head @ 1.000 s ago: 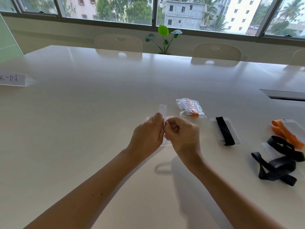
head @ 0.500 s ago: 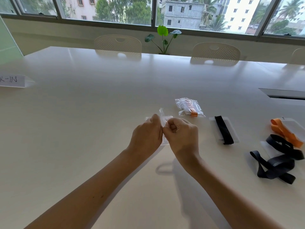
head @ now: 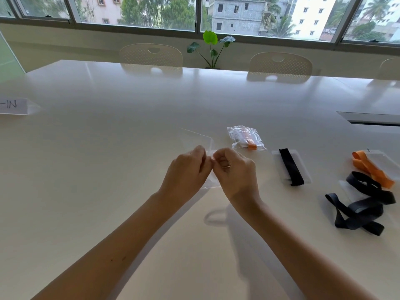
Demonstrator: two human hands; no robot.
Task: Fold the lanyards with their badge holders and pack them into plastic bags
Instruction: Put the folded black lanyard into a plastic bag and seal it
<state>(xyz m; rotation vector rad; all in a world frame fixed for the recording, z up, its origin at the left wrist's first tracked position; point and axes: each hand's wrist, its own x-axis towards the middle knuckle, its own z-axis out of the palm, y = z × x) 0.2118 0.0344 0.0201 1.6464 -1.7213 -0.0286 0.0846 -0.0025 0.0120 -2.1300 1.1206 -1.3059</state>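
I see my left hand (head: 187, 172) and right hand (head: 234, 172) knuckle to knuckle above the bench (head: 108, 169), both pinched shut on a clear plastic bag (head: 201, 140). A packed bag (head: 245, 138) lies just beyond; a black lanyard (head: 291, 166) on its badge holder (head: 303, 165) sits right.

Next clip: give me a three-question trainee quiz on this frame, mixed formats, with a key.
1. True or false: the sealed bag beside the hands holds an orange lanyard.
2. What do the left hand and right hand pinch between them?
A. a black lanyard
B. a clear plastic bag
C. a paper sign
3. Fill in: the folded black lanyard lies on a clear ____.

Key: 1 true; 2 B; 3 badge holder.
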